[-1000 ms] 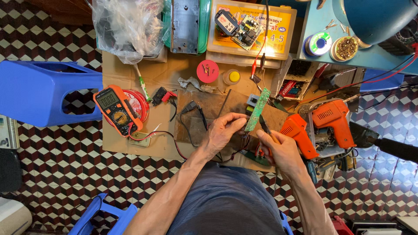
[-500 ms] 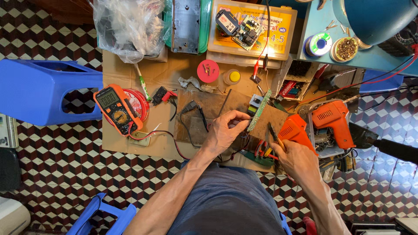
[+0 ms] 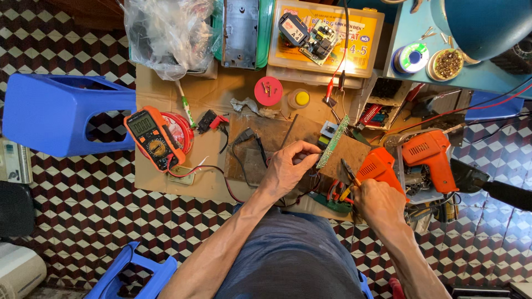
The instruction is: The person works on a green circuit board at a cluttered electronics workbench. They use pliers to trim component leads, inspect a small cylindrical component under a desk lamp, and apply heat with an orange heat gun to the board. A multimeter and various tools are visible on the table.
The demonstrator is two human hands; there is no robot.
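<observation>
My left hand (image 3: 289,166) grips the lower end of a narrow green circuit board (image 3: 332,140), which stands on edge over a brown board (image 3: 350,156). My right hand (image 3: 378,204) is closed around a small pair of pliers (image 3: 349,173) with yellow grips, its tip pointing up toward the circuit board but apart from it. An orange soldering gun (image 3: 381,167) lies just right of the pliers.
An orange multimeter (image 3: 153,137) lies at the left on cardboard, next to a blue plastic stool (image 3: 55,113). A red lid (image 3: 268,91), a yellow parts box (image 3: 354,52), solder spool (image 3: 411,57), a second orange tool (image 3: 433,156) and a plastic bag (image 3: 166,33) surround the work area.
My right hand has pulled back to the right and down, away from the circuit board, with the pliers in it. My left hand keeps hold of the board.
</observation>
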